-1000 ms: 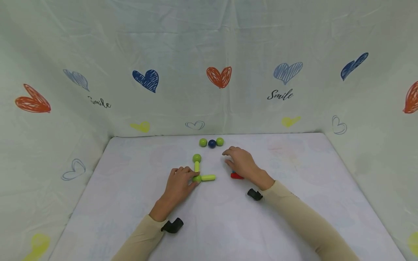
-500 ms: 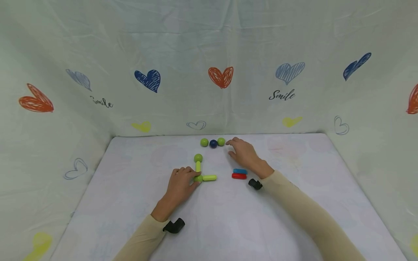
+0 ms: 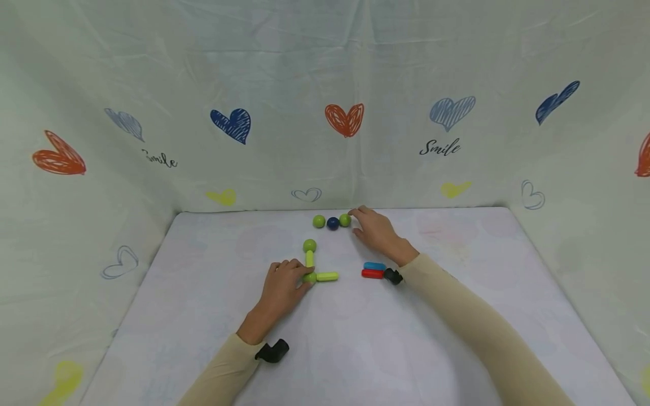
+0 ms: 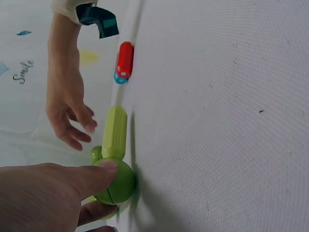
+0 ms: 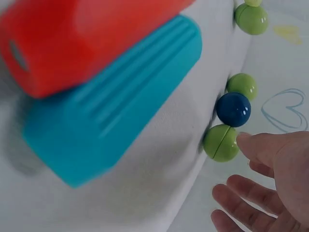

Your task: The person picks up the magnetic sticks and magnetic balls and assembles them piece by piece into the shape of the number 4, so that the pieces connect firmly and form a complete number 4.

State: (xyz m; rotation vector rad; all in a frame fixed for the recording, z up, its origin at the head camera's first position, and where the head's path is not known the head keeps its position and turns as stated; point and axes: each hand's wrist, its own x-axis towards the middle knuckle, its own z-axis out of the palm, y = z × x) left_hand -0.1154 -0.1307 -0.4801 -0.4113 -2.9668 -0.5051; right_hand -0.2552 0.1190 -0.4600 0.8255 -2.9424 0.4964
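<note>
My left hand (image 3: 281, 288) pinches a green ball (image 4: 123, 183) between thumb and fingers. This ball is the corner of an L-shaped piece. One lime stick (image 3: 327, 277) points right from it; another lime stick (image 3: 310, 258) runs away from me to a second green ball (image 3: 310, 245). My right hand (image 3: 377, 232) reaches toward the table's far edge, its fingertips right by a green ball (image 3: 345, 220). In the right wrist view its fingers are spread and grip nothing. Left of that ball sit a navy ball (image 3: 333, 224) and another green ball (image 3: 319, 221).
A blue stick (image 3: 374, 265) and a red stick (image 3: 372, 274) lie side by side below my right wrist. A pale cloth (image 3: 274, 169) printed with hearts hangs behind and beside the white table (image 3: 203, 316). Black wrist cameras are strapped to both sleeves.
My right hand has moved away from me, from above the red and blue sticks to the right-hand green ball at the back. The left hand keeps its pinch in place.
</note>
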